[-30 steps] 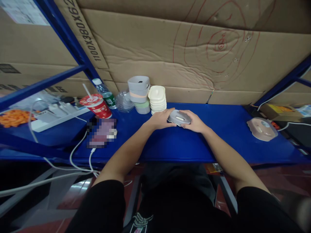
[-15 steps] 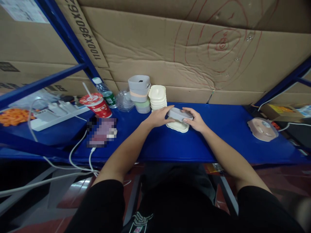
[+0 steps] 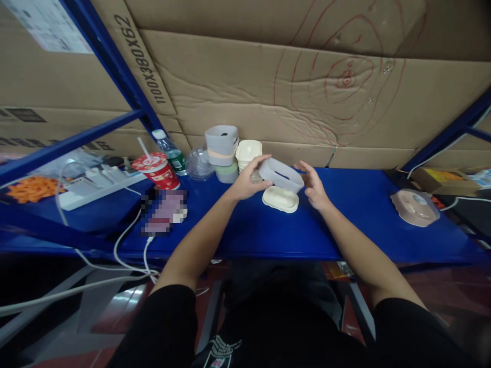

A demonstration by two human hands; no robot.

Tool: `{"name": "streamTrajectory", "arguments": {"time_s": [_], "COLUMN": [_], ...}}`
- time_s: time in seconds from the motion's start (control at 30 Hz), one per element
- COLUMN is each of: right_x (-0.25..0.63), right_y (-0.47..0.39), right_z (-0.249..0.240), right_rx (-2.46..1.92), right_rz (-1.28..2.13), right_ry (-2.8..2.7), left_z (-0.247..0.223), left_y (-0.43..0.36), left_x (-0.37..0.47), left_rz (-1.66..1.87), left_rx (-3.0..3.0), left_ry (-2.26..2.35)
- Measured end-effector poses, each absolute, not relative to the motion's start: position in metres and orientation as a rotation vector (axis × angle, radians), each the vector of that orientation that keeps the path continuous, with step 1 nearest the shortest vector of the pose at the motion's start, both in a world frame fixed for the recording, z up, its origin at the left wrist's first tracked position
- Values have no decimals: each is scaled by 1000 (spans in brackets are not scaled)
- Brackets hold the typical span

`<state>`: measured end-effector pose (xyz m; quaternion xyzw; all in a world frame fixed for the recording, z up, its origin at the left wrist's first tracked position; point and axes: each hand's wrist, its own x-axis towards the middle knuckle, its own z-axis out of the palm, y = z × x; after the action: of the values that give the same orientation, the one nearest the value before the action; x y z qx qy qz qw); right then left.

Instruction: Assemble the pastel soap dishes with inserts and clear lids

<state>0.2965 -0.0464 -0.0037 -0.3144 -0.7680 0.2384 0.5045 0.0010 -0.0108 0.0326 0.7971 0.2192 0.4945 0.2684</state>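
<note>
My left hand (image 3: 247,181) grips the left end of a grey paper sleeve (image 3: 282,175), thumb along the near side and fingers behind. The sleeve is tilted, its right end lower, and a dark slot shows in it. My right hand (image 3: 315,186) is at the sleeve's right end, fingers apart; whether a fingertip touches it I cannot tell. Just below the sleeve, a cream moulded tray (image 3: 281,200) lies on the blue table (image 3: 249,230). Behind my left hand stands a stack of cream trays (image 3: 249,150), partly hidden by the hand.
At the back left are stacked grey and coloured sleeves (image 3: 221,145), clear plastic lids (image 3: 199,163), a water bottle (image 3: 171,153) and a red cup (image 3: 157,168) with a straw. A blurred-out item (image 3: 163,212) with a white cable lies nearer. A pinkish container (image 3: 414,207) sits far right.
The grey sleeve has been raised and tilted off the cream tray, which now shows fully. My right hand has loosened and moved slightly right, while my left hand still holds the sleeve.
</note>
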Motion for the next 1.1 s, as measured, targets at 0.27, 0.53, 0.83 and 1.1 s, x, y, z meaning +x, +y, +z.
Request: {"name": "streamTrajectory", "arguments": {"time_s": [0.27, 0.53, 0.83, 1.1], "right_x": [326, 324, 325, 325], "right_y": [-37, -37, -36, -36], "right_z": [-2, -7, -9, -13], "right_rx": [-1067, -1092, -1102, -1122], "right_rz": [314, 473, 556, 543], "right_ry": [-2431, -2537, -2470, -2445], "left_z": [90, 91, 88, 83], "left_y": [14, 22, 30, 32], "left_x": [-64, -43, -45, -47], "left_rz": [2274, 1841, 1722, 1753], "left_rx": [1937, 1693, 1693, 1753], "left_ry": [1481, 2093, 2085, 2022]}}
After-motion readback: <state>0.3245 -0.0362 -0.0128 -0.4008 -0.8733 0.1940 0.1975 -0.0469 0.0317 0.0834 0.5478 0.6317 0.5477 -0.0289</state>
